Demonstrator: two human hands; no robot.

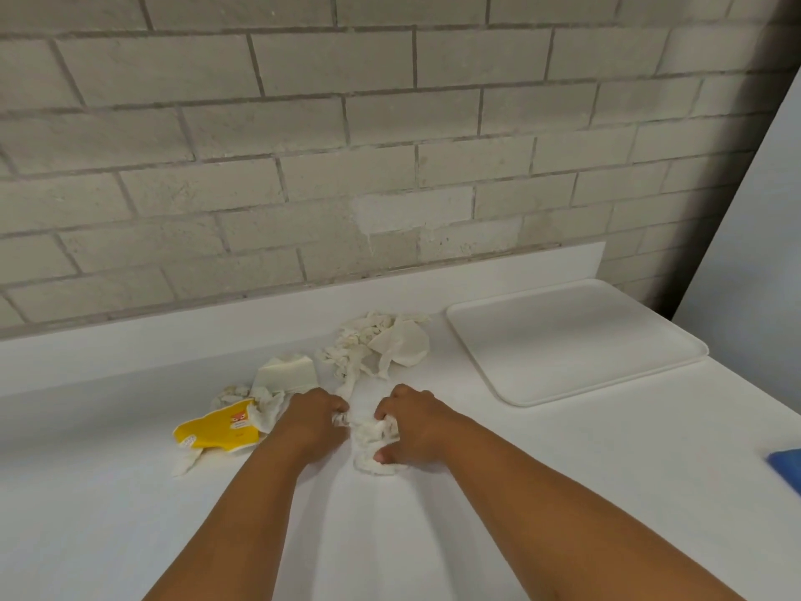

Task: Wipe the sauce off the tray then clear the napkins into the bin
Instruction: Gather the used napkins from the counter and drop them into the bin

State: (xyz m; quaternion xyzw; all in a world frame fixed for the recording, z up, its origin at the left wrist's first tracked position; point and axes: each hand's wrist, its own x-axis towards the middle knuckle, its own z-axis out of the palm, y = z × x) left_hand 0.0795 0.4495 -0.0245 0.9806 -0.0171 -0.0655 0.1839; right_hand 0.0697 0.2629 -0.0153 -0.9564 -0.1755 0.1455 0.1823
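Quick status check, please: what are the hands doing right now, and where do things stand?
Left hand and right hand both gripping crumpled napkin on counter. Tray looks clean. More napkins and yellow wrapper left. No bin in view.

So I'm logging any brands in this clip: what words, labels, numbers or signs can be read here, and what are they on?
Nothing can be read.
yellow wrapper: a small red and white printed label and a white patch with dots, both too blurred to read.
tray: no print shows.
napkins: no print shows.
blue thing at the right edge: no print shows.
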